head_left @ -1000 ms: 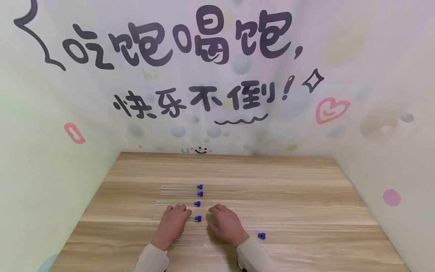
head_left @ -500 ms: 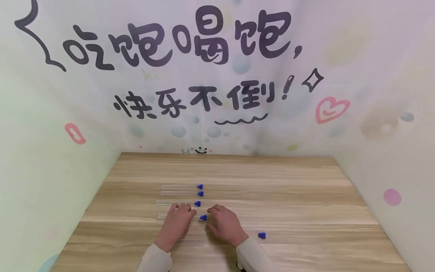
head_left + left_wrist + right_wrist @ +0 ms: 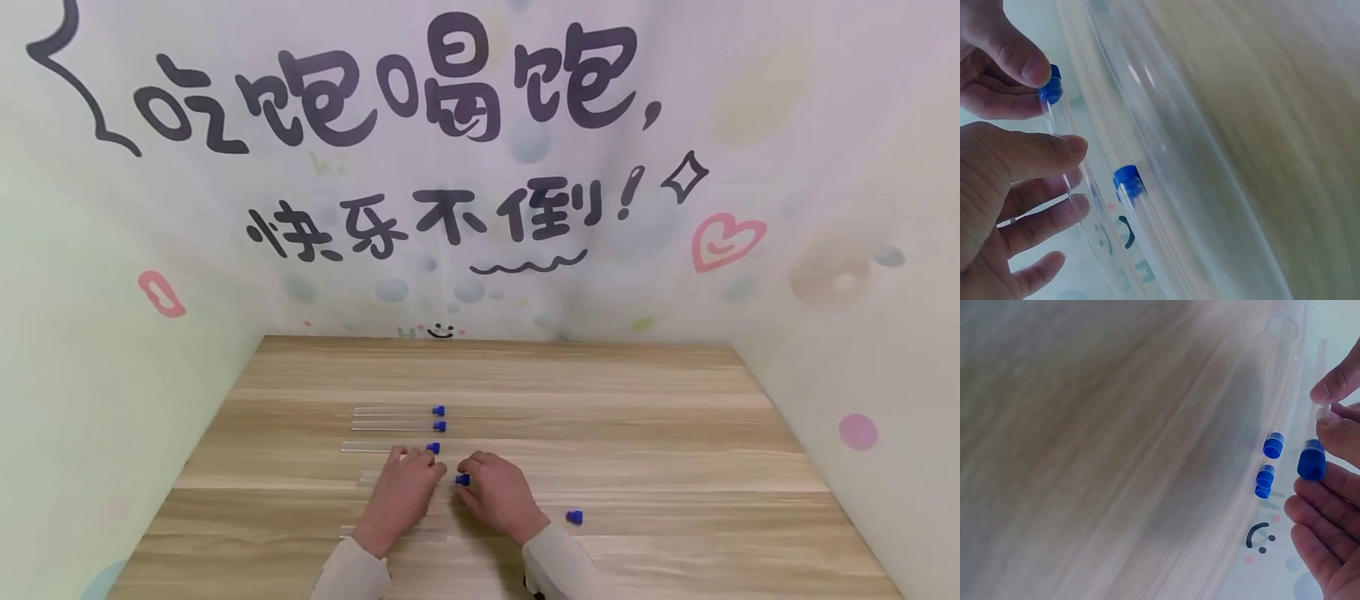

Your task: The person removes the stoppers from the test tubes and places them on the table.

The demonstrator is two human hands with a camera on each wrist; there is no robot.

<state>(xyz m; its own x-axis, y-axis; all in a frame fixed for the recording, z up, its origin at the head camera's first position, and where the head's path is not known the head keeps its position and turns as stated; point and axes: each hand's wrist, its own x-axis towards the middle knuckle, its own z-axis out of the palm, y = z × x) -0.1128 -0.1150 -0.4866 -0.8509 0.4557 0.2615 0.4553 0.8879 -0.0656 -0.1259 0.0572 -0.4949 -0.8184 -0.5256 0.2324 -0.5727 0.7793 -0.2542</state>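
A clear test tube (image 3: 1092, 206) with a blue cap (image 3: 462, 480) spans the space between both hands. My left hand (image 3: 408, 498) pinches its clear body between thumb and fingers. At the capped end, my right hand (image 3: 498, 493) has its thumb and fingertips on the blue cap, the other fingers spread below it in the right wrist view. Just behind lies another capped test tube (image 3: 367, 447), partly covered by the left hand. Nearer the body, an uncapped clear tube (image 3: 347, 531) lies mostly behind the left wrist.
Two more capped test tubes (image 3: 390, 412) lie side by side farther back on the wooden table (image 3: 637, 417). A loose blue cap (image 3: 574, 517) sits right of the right forearm. A printed cloth wall (image 3: 480, 292) rises behind the table, with pale walls at both sides.
My left hand has moved right with the test tube, bringing its blue cap to the right hand's fingers. The right hand has stayed nearly in place. More of the near tube shows.
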